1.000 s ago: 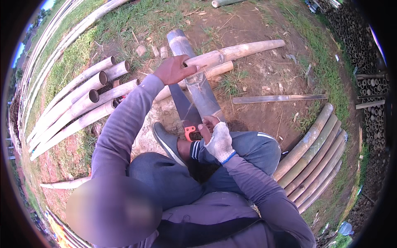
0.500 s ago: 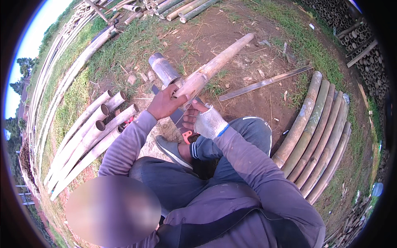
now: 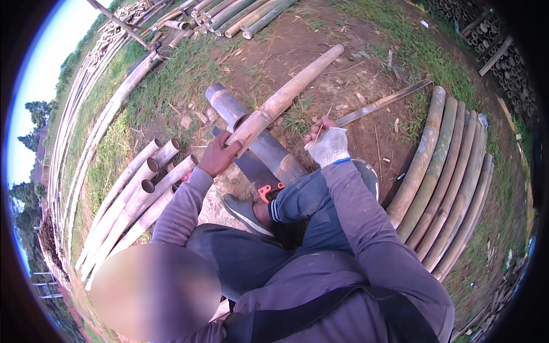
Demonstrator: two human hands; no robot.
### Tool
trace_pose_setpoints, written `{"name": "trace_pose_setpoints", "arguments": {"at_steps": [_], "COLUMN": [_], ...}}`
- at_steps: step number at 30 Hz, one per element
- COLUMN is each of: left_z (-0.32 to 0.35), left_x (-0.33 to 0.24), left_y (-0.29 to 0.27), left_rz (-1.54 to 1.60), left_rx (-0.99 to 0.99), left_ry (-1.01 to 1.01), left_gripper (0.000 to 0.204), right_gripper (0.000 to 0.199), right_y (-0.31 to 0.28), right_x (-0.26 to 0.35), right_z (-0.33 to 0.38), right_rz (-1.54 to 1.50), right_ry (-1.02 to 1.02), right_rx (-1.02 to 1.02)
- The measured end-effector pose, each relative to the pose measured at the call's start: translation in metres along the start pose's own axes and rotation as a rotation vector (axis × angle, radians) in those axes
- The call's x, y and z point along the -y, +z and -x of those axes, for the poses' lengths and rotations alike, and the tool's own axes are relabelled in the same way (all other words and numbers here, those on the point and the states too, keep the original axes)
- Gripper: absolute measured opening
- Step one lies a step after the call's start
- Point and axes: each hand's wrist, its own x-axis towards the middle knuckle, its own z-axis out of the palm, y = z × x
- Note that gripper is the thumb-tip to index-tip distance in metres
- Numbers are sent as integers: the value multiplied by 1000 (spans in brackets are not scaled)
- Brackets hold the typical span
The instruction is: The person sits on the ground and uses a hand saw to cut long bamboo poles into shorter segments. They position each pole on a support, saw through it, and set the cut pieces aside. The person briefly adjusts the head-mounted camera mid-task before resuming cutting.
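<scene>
A pale bamboo pole [image 3: 291,90] slants away from me, resting across a thicker greyish bamboo piece [image 3: 275,153] on the ground. My left hand [image 3: 217,156] is closed around the pole's near end. Off to the right of the pole, my right hand [image 3: 327,144], in a white knitted glove with bare fingertips, pinches a thin bamboo sliver [image 3: 321,124]. Beneath the pole and close to my shoe lies a handsaw [image 3: 251,173] with a dark blade and an orange handle; part of its blade is hidden by the pole and my left hand.
Cut bamboo poles [image 3: 137,197] lie grouped at my left, and longer curved-looking poles [image 3: 426,150] lie at my right. A flat bamboo strip [image 3: 384,103] rests on the soil ahead. More bamboo is stacked far off, with a pile of pole ends [image 3: 494,66] at the far right.
My right hand has moved away from the pole to the right, carrying the sliver. My left hand keeps its grip, now slightly lower and nearer the pole's end.
</scene>
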Motion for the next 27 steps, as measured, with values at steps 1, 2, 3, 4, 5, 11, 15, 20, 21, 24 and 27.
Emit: {"name": "trace_pose_setpoints", "arguments": {"at_steps": [1,2,3,4,5,11,15,20,21,24,27], "left_z": [0,-1,1,5,10,41,48,57,59,46,37], "left_x": [6,-4,-6,-6,-7,-117,-137,-111,-100,-60,-39], "left_y": [-4,-4,-4,-5,-6,46,52,32,23,11,6], "left_rz": [0,28,100,172,242,384,52,-107,-159,-337,-388], "left_rx": [-8,10,30,38,48,307,483,557,579,609,574], "left_ry": [0,-26,-52,-89,-122,-33,143,358,344,271,237], "left_gripper": [56,51,50,48,47,51,57,60,61,64,66], "right_gripper": [17,18,31,53,77,95,49,47,50,64,69], "right_y": [-1,-22,-31,-14,5,46,30,-27,-37,-78,-171], "right_x": [34,71,95,101,101,-3,13,125,144,189,247], "right_z": [-13,-33,-43,-26,-8,26,15,131,164,248,325], "right_rz": [-116,-57,-119,-137,-157,241,406,515,616,1129,1672], "right_ry": [-121,-332,-415,-315,-216,144,-68,-62,-121,-561,-680], "right_rx": [-75,-132,-238,-310,-381,66,21,15,-51,-338,-916]}}
